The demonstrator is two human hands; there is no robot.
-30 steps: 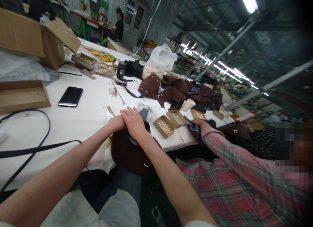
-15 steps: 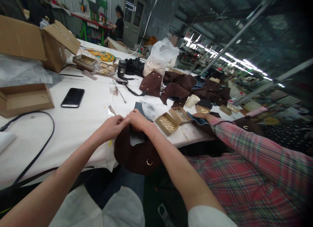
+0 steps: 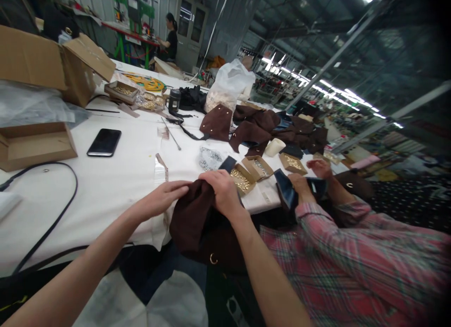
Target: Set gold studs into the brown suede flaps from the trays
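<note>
A dark brown suede-like fabric piece (image 3: 192, 219) with a gold ring (image 3: 213, 258) hangs over the table's front edge, bunched up between my hands. My right hand (image 3: 223, 190) is closed on its upper edge, the fingers curled over the top. On the left side, my left hand (image 3: 167, 195) has its fingertips on the same cloth, pinching its edge; the thumb is hidden. A dark blue denim flap (image 3: 228, 164) sticks up just beyond my right hand. Close behind are an open box of gold studs (image 3: 242, 180) and a bag of silver hardware (image 3: 209, 158).
At right, a co-worker in a plaid shirt (image 3: 338, 252) handles a denim piece (image 3: 287, 190). A phone (image 3: 104, 142), a cardboard tray (image 3: 38, 146) and a black strap (image 3: 66, 186) lie at left. Brown panels (image 3: 253, 125) pile up at the back.
The brown fabric is now lifted and bunched between my hands, which have moved apart. My right hand went right. The denim flap swung right, and the co-worker's second hand appeared.
</note>
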